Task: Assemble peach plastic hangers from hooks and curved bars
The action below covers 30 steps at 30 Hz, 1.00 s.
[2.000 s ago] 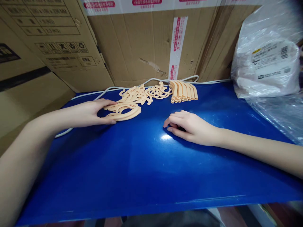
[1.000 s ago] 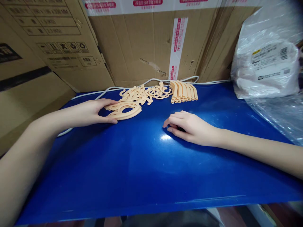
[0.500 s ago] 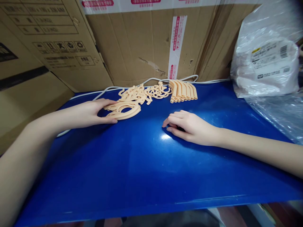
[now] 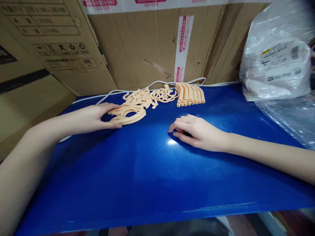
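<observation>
My left hand [image 4: 98,116] is at the left end of a low stack of curved beige pieces [image 4: 136,117]. Its thumb lies along the near side and its fingers along the far side, closed round that end. Behind the stack lies a loose pile of small wavy beige pieces [image 4: 139,97]. Thin curved beige pieces [image 4: 164,94] lie to the right of it. Farther right, several bent beige tube-like pieces [image 4: 189,94] stand side by side in a row. My right hand [image 4: 192,131] rests on the table in front of them, fingers loosely curled, with nothing seen in it.
The blue table [image 4: 147,177] has its near edge at the bottom. Cardboard boxes [image 4: 142,46] wall off the back and left. A white cable [image 4: 108,94] runs along the back. Clear plastic wrapping around a white labelled bundle [image 4: 278,72] sits at the right.
</observation>
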Available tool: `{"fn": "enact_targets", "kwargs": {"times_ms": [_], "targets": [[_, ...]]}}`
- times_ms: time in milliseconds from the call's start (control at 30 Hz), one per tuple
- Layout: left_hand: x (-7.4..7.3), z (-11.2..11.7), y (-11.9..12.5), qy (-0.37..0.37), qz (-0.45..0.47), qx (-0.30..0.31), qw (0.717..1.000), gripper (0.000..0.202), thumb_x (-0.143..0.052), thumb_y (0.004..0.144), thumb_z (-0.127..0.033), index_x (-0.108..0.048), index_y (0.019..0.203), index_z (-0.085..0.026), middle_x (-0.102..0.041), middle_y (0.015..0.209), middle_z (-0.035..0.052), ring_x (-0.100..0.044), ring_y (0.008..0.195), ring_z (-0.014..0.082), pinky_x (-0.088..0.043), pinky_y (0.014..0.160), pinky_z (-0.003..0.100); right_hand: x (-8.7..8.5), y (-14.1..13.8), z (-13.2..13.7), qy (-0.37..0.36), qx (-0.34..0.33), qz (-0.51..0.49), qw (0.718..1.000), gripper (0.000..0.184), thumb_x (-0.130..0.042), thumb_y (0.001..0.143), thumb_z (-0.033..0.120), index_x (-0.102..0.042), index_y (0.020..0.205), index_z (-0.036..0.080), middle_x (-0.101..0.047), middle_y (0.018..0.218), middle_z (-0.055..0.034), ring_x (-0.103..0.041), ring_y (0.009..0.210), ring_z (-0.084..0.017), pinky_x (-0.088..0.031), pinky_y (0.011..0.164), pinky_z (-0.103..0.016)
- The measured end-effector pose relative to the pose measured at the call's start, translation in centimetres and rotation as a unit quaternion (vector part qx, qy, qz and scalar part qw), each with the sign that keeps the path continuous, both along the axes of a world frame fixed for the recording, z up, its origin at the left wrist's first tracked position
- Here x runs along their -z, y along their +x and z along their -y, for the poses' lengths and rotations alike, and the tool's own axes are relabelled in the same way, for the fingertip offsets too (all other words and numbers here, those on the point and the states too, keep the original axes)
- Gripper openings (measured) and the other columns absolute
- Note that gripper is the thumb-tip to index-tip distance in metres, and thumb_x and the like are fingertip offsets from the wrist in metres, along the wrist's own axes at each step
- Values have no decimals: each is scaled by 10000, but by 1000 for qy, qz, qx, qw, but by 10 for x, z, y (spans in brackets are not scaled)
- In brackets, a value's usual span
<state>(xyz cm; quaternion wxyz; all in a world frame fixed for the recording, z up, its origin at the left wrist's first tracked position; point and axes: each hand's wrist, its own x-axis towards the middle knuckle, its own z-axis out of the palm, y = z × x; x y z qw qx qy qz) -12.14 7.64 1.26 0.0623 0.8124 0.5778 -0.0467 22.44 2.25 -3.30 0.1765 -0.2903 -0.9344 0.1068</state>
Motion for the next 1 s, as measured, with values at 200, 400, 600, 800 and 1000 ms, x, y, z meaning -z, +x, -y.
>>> {"fn": "enact_targets", "kwargs": {"times_ms": [200, 400, 600, 800, 1000], "targets": [[3, -4, -5, 6, -14, -6, 1000, 943, -503, 709, -777, -369, 1449, -207, -472, 1449, 61, -483, 1279, 270, -330, 1106, 344, -1, -1, 1, -1, 0, 3, 1000, 203, -416, 979, 237, -593, 1038, 157, -652, 938, -58, -568, 860, -186, -392, 795, -325], [3, -2, -4, 11, -17, 0, 1000, 943, -489, 715, -782, -377, 1447, -197, -478, 1443, 65, -484, 1281, 265, -329, 1106, 331, -1, -2, 0, 4, 1, 3, 1000, 196, -421, 978, 237, -594, 1037, 164, -653, 939, -58, -565, 860, -186, -392, 795, -323], [3, -3, -5, 8, -21, -5, 1000, 949, -485, 709, -790, -361, 1454, -215, -467, 1454, 54, -478, 1287, 261, -335, 1102, 335, -1, -2, 0, 2, 0, 1, 1000, 188, -425, 976, 232, -591, 1036, 166, -652, 936, -57, -564, 857, -184, -391, 792, -320], [4, -5, -6, 8, -25, -7, 1000, 973, -492, 692, -796, -362, 1455, -206, -472, 1450, 57, -476, 1287, 266, -331, 1106, 340, -1, -1, 0, -1, 0, 1, 1000, 189, -426, 976, 236, -592, 1037, 168, -654, 938, -60, -568, 860, -187, -393, 795, -323], [4, -5, -5, 8, -22, -8, 1000, 971, -484, 694, -798, -363, 1456, -208, -470, 1454, 55, -472, 1295, 268, -331, 1107, 341, -1, -2, 0, 1, 0, 0, 1000, 190, -425, 977, 235, -592, 1037, 169, -654, 936, -60, -570, 858, -186, -393, 790, -323]]}}
